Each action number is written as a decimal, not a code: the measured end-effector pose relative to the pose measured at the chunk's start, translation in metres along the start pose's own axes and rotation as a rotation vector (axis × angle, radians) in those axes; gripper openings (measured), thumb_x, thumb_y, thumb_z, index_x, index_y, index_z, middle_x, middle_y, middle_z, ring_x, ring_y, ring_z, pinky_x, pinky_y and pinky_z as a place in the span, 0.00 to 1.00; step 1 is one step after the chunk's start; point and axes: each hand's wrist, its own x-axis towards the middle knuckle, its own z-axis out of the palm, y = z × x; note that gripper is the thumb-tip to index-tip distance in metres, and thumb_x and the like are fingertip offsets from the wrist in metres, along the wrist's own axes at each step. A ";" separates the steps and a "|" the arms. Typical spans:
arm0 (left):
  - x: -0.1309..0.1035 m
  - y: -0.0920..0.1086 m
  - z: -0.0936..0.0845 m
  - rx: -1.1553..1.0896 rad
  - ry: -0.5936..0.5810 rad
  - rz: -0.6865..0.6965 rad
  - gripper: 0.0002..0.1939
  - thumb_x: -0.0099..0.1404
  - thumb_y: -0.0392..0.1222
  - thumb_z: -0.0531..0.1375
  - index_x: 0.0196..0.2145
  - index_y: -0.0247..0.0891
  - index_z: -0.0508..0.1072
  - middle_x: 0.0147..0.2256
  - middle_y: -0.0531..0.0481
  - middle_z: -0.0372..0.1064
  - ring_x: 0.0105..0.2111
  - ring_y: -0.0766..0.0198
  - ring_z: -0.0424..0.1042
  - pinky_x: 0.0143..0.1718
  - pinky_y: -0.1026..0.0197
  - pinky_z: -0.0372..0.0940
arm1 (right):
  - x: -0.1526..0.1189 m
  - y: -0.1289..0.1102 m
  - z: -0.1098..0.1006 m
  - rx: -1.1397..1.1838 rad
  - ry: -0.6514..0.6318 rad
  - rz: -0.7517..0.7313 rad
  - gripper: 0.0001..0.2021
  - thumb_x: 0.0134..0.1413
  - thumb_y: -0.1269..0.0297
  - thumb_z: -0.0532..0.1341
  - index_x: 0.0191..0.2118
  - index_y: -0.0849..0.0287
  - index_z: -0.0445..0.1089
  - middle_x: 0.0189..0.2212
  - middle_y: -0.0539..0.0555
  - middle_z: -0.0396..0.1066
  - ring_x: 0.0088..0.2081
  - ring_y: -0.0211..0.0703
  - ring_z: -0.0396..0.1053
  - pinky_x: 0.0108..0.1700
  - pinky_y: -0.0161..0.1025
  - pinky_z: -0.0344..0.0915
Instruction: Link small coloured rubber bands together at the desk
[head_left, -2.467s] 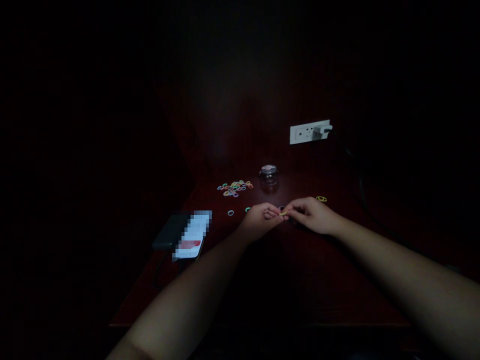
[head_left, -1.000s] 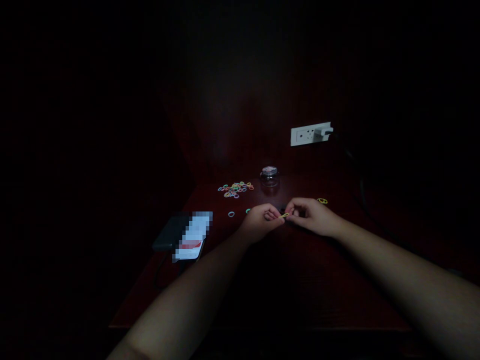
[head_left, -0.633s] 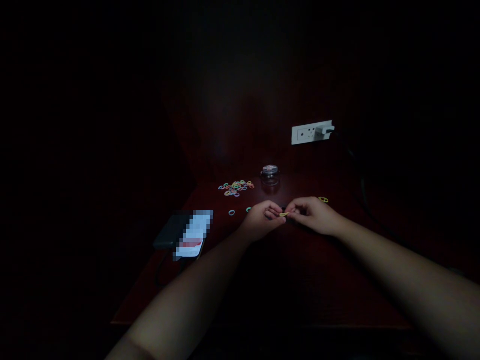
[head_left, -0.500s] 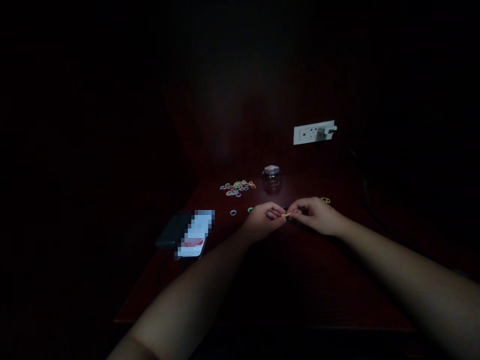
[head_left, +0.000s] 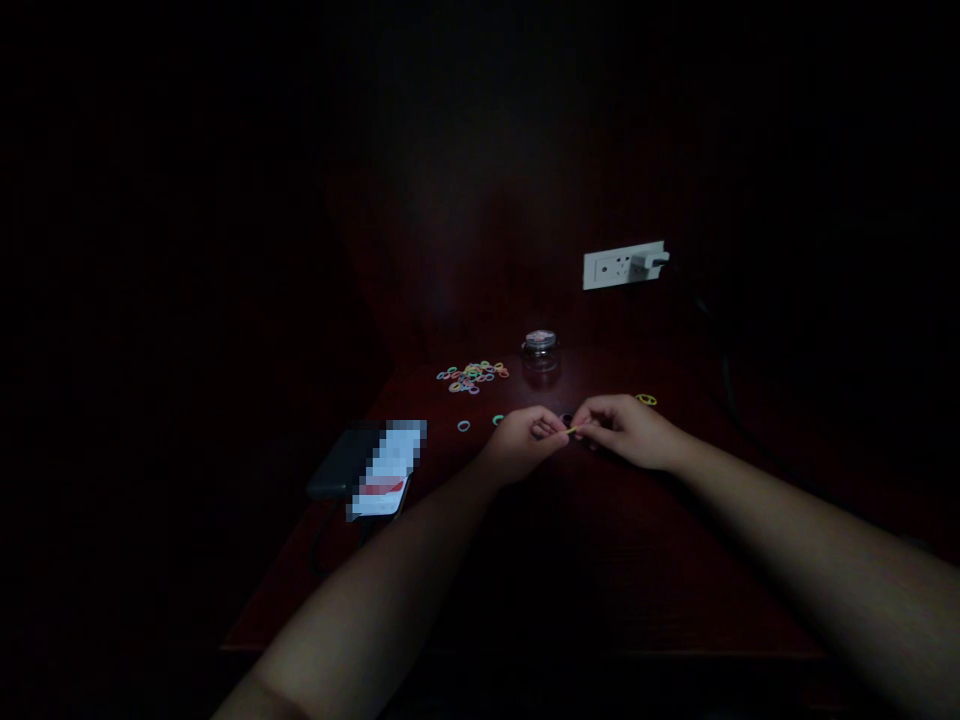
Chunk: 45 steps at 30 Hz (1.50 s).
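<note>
Between my two hands, above the dark red table, is a small yellow hair tie. My left hand pinches one end of it between thumb and fingers. From the other side my right hand grips it with its fingertips. Just behind the fingers lies a dark ring, partly hidden. A green hair tie shows at the back of my left hand, and a pale blue one lies farther left. Yellow hair ties rest beyond my right wrist.
A loose pile of colourful hair ties lies at the back left. Beside it stands a clear lidded jar. A lit phone overlaps a dark flat box on the left. A wall socket holds a plug with a cable.
The yellow hair tie now looks narrower and straighter between my fingertips. Both hands stay almost in place, and the whole view has shifted slightly.
</note>
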 end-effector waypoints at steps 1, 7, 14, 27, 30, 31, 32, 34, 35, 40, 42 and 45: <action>0.000 0.000 0.000 0.002 0.002 -0.002 0.09 0.54 0.40 0.62 0.32 0.31 0.71 0.28 0.49 0.70 0.27 0.70 0.66 0.30 0.67 0.61 | 0.000 0.000 0.000 0.002 0.001 -0.004 0.12 0.52 0.58 0.58 0.32 0.63 0.69 0.22 0.51 0.68 0.24 0.36 0.64 0.27 0.33 0.60; -0.001 0.005 0.000 -0.015 0.034 -0.040 0.09 0.52 0.39 0.64 0.31 0.31 0.71 0.26 0.50 0.69 0.27 0.70 0.66 0.30 0.67 0.61 | 0.002 0.000 0.000 0.025 0.026 -0.011 0.12 0.49 0.57 0.61 0.30 0.63 0.68 0.21 0.50 0.65 0.23 0.34 0.61 0.25 0.33 0.58; -0.001 0.001 0.001 -0.031 0.013 -0.019 0.11 0.52 0.40 0.64 0.31 0.31 0.71 0.26 0.50 0.69 0.26 0.71 0.66 0.29 0.68 0.61 | 0.001 -0.001 0.001 0.044 0.000 -0.034 0.13 0.48 0.56 0.62 0.30 0.63 0.67 0.21 0.49 0.64 0.23 0.33 0.60 0.24 0.32 0.57; -0.001 0.003 -0.001 -0.013 -0.001 -0.013 0.10 0.52 0.41 0.64 0.30 0.31 0.71 0.27 0.50 0.69 0.27 0.70 0.66 0.29 0.67 0.61 | 0.000 -0.004 0.000 0.010 -0.020 -0.009 0.13 0.51 0.55 0.59 0.30 0.63 0.67 0.22 0.50 0.65 0.24 0.35 0.61 0.26 0.33 0.58; -0.001 0.002 -0.001 -0.020 -0.006 -0.009 0.10 0.52 0.41 0.64 0.30 0.32 0.71 0.27 0.50 0.69 0.27 0.70 0.67 0.29 0.68 0.61 | 0.000 -0.003 -0.001 0.007 -0.023 -0.016 0.12 0.52 0.56 0.59 0.30 0.63 0.67 0.22 0.50 0.65 0.24 0.35 0.61 0.26 0.34 0.59; -0.001 0.002 -0.001 -0.018 -0.007 -0.010 0.10 0.52 0.41 0.64 0.30 0.32 0.71 0.27 0.50 0.69 0.27 0.70 0.66 0.29 0.68 0.61 | 0.000 -0.003 -0.001 0.005 -0.023 -0.017 0.12 0.52 0.56 0.59 0.30 0.62 0.67 0.22 0.50 0.65 0.24 0.35 0.61 0.26 0.34 0.59; -0.001 0.002 -0.001 -0.017 -0.003 -0.014 0.10 0.52 0.41 0.64 0.30 0.32 0.71 0.27 0.50 0.69 0.27 0.70 0.66 0.29 0.68 0.61 | 0.000 -0.003 -0.001 0.001 -0.023 -0.014 0.12 0.52 0.56 0.59 0.30 0.62 0.67 0.22 0.50 0.65 0.24 0.35 0.61 0.26 0.34 0.59; -0.001 0.003 0.000 -0.020 0.007 -0.025 0.10 0.51 0.40 0.64 0.30 0.32 0.71 0.26 0.50 0.69 0.26 0.71 0.66 0.28 0.68 0.61 | 0.001 -0.003 -0.001 0.000 -0.025 -0.010 0.12 0.52 0.56 0.59 0.30 0.62 0.67 0.22 0.50 0.65 0.24 0.35 0.61 0.26 0.34 0.59; -0.001 0.003 0.000 -0.024 0.013 -0.031 0.10 0.51 0.39 0.64 0.30 0.31 0.71 0.26 0.50 0.69 0.26 0.71 0.66 0.28 0.68 0.61 | 0.001 -0.003 -0.001 0.003 -0.023 -0.009 0.12 0.51 0.56 0.59 0.30 0.62 0.67 0.21 0.50 0.65 0.24 0.35 0.61 0.26 0.33 0.58; -0.002 0.005 0.002 -0.061 0.022 -0.050 0.11 0.50 0.37 0.65 0.32 0.31 0.71 0.27 0.50 0.69 0.27 0.71 0.66 0.30 0.67 0.63 | 0.001 -0.002 -0.001 0.004 -0.004 -0.014 0.13 0.50 0.55 0.60 0.30 0.62 0.67 0.21 0.50 0.65 0.24 0.35 0.60 0.26 0.33 0.58; -0.002 0.006 0.001 -0.061 0.020 -0.055 0.11 0.51 0.36 0.64 0.33 0.30 0.71 0.27 0.49 0.69 0.27 0.71 0.66 0.31 0.67 0.63 | 0.001 -0.002 -0.001 -0.002 -0.001 -0.020 0.13 0.50 0.55 0.60 0.30 0.62 0.67 0.21 0.50 0.65 0.24 0.35 0.60 0.26 0.33 0.58; -0.001 0.006 0.001 -0.045 0.016 -0.060 0.10 0.52 0.35 0.63 0.34 0.29 0.72 0.28 0.49 0.69 0.27 0.71 0.66 0.31 0.67 0.63 | 0.001 -0.002 -0.001 -0.007 0.000 -0.032 0.13 0.50 0.55 0.60 0.30 0.62 0.68 0.22 0.50 0.65 0.24 0.34 0.60 0.26 0.33 0.58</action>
